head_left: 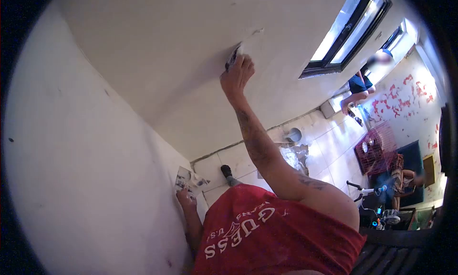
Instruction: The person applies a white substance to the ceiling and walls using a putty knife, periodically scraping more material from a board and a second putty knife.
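My right hand (237, 77) is raised against the pale wall (191, 84), its fingers closed around a putty knife (233, 57) with a dark blade. A small white smear of putty (258, 32) is on the wall just beyond it. Low at the left, my left hand (186, 198) grips a flat putty board (184, 178) smeared with white and grey material. The board is close to the corner where the two walls meet the floor.
A dark-framed window (346, 32) is at upper right. On the tiled floor are a bucket (294, 135) and a crumpled, whitish sheet (296, 158). One person (359, 84) sits by the far window; another (405, 179) is near a pink wire cage (377, 148).
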Motion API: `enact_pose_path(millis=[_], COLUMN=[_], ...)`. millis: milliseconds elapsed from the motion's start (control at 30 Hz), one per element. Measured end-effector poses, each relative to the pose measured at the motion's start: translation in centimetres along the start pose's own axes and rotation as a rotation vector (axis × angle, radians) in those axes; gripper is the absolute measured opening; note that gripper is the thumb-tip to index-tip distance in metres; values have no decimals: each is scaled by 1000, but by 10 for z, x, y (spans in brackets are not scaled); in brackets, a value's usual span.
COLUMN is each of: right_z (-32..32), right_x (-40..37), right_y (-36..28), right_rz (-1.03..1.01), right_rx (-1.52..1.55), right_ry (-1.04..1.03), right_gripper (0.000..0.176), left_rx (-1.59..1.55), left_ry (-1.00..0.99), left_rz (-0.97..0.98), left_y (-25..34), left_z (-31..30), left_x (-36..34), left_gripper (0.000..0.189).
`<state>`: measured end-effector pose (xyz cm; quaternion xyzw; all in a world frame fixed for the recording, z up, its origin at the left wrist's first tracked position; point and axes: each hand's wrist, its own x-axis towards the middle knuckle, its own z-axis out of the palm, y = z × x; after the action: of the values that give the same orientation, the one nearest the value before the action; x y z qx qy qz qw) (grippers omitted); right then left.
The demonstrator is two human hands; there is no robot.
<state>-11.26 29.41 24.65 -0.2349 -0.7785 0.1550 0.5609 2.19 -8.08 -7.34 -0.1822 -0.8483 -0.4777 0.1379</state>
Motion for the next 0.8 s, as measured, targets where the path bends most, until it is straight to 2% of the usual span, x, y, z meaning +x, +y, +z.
enact_pose_path(millis=[67,100,133,167,200,233,300,333,400,467,533,567,600,667,700,733,800], right_z=[-1,-5,-11,-14,-27,-40,-32,-30,-17,-2,7,12,16,2,1,-1,-5], right_x=[-23,-26,-22,-13,7,28,57,66,68,56,39,30,16,-5,-14,-17,-20], right_y=[15,18,28,36,37,35,41,44,30,6,-15,-19,-26,-47,-48,-43,-21], right_rz=[-97,-147,-187,-136,-99,-60,-35,-25,34,20,101,117,5,-45,-84,-105,-153], right_rx=[31,51,92,40,118,192,95,47,-9,-53,-45,-9,-87,76,158,114,41], right_ry=[-21,-28,79,196,206,216,161,134,196,288,197,82,141,49,-4,8,33], right_gripper=[50,51,57,61,58,55,50,48,46,40,39,43,44,41,40,43,47], left_rx=[633,257,-119,-338,-557,-619,-535,-387,-260,-303,-356,-450,-542,-836,-646,-451,-512], left_ry=[-74,-68,-56,-55,-28,-19,-7,3,9,6,10,-15,-28,-73,-83,-91,-15], left_rz=[343,140,-58,-174,-292,-336,-246,-116,8,-3,2,-126,-257,-795,-540,-292,-334], left_y=[63,51,36,32,27,39,43,44,41,43,64,73,83,89,84,78,92], left_z=[-26,-20,-7,-3,2,1,2,3,8,9,5,3,1,-1,0,-1,-7], left_x=[19,13,10,10,9,10,10,8,7,7,16,19,22,29,25,19,24], left_gripper=[25,27,29,30,31,32,32,32,31,30,30,29,28,26,27,28,30])
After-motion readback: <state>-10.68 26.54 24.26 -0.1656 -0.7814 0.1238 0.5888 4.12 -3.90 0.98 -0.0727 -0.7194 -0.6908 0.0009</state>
